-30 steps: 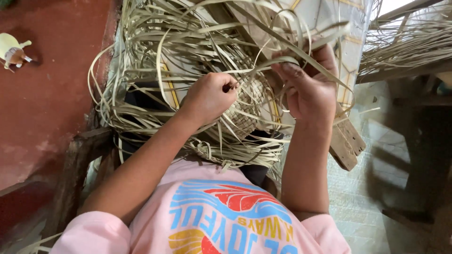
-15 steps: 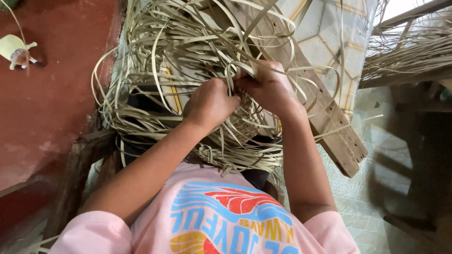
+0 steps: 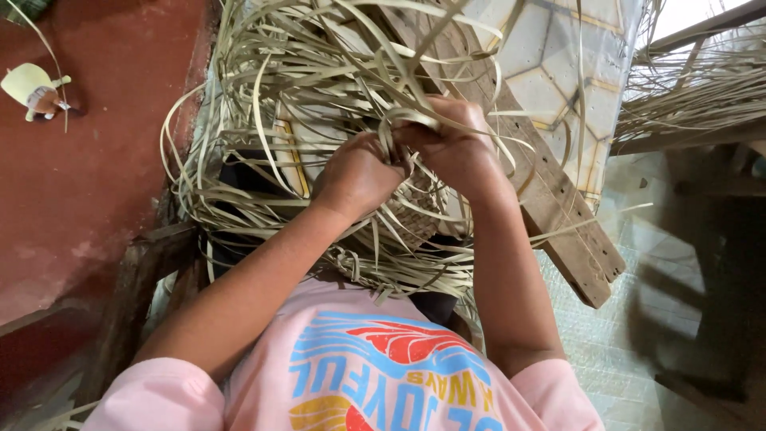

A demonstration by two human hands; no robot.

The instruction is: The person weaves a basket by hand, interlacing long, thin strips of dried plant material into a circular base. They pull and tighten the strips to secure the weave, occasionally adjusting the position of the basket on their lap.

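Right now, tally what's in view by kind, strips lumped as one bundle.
Hands: 2, left hand and right hand
Tangle of pale weaving strips: 1
Wooden plank: 1
Small yellow toy on the red floor: 1
Total: 5

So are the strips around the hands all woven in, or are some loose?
Mostly loose. Pale strips fan out in free curls around both hands; only a small patch below the hands shows tight weave.

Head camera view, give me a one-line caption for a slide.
Left hand and right hand meet on pale straw strips of a half-woven piece, beside a wooden plank.
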